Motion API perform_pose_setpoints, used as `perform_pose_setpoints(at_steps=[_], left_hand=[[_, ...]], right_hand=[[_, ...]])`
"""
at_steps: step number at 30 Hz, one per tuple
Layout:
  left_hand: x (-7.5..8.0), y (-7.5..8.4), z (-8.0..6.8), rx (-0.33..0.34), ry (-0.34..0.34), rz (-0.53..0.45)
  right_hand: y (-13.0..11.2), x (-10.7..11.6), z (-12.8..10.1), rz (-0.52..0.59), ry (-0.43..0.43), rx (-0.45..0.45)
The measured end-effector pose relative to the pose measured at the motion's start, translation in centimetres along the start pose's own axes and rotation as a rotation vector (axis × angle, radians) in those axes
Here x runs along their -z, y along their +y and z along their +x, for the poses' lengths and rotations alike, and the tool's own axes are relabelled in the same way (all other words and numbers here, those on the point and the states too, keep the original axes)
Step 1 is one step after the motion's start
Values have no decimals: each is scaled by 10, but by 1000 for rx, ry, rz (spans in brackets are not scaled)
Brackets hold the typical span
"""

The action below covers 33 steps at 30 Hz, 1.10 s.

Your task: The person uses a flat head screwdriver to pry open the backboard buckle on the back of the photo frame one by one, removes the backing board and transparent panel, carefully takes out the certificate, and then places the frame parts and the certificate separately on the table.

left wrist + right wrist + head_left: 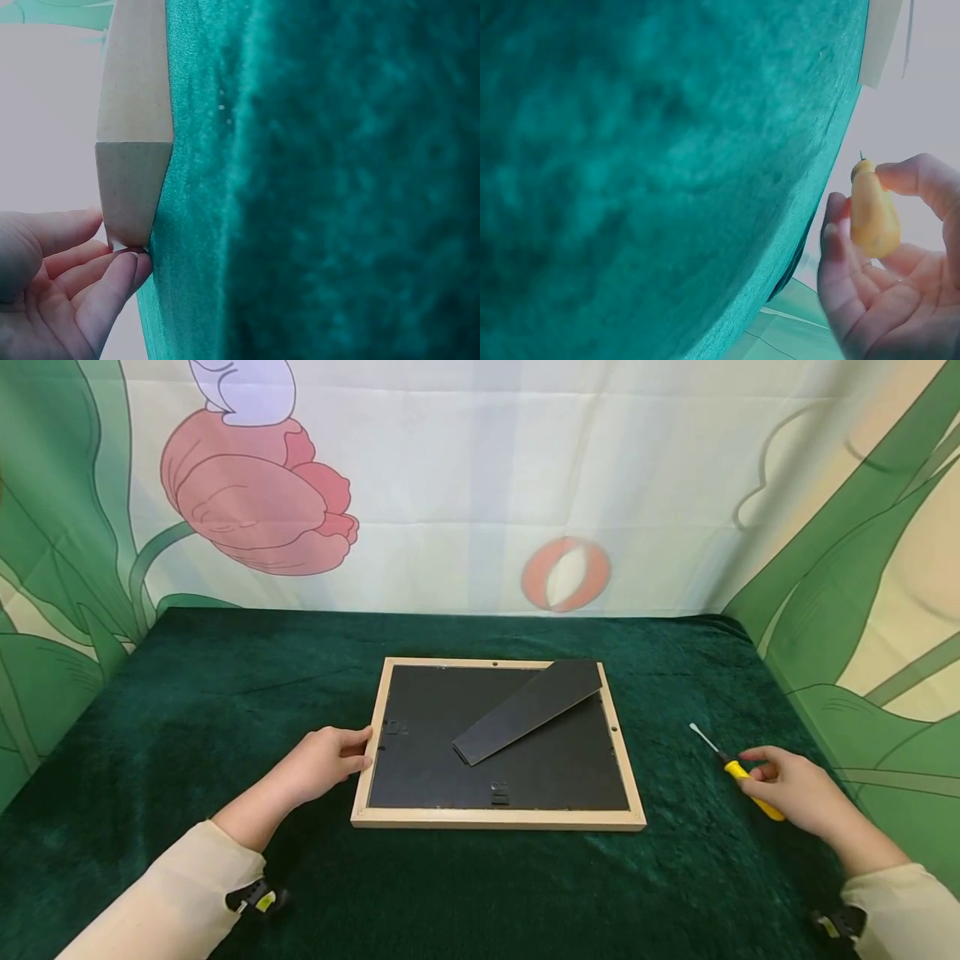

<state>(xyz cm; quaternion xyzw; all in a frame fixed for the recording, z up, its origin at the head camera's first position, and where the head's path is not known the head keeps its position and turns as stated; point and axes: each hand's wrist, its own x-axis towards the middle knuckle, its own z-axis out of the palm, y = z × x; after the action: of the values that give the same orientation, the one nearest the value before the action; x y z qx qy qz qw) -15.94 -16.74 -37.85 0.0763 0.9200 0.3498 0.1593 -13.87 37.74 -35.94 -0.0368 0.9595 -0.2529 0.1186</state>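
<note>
A picture frame (498, 818) lies face down on the green cloth, its pale wooden border around a black backing board (435, 785). Its black stand (528, 712) slants from the upper right corner toward the middle. At the frame's left side, my left hand (322, 766) pinches the edge; the left wrist view shows fingers (124, 274) at the wooden border (135, 184). Off to the right, my right hand (798, 789) holds a screwdriver (738, 770) by its yellow handle (874, 214), the metal tip pointing up and left.
Dark green velvety cloth (225, 710) covers the table. Behind it and along the sides hangs a printed curtain (450, 485) with flowers and leaves. Small metal tabs and hanger fittings (499, 793) sit on the backing board and along its edges.
</note>
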Motion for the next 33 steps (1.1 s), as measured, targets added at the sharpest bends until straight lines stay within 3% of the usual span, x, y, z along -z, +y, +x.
perform_pose_setpoints(at_steps=[10,23,33], left_hand=[[1,0,0,-4,0,0],[-1,0,2,-5,2,5],[-2,-2,2,8,3,7]], right_hand=[[-9,-5,5,61,76,87],[-24,-12,16,230,59,72],[-43,-19,25,324,96,96]])
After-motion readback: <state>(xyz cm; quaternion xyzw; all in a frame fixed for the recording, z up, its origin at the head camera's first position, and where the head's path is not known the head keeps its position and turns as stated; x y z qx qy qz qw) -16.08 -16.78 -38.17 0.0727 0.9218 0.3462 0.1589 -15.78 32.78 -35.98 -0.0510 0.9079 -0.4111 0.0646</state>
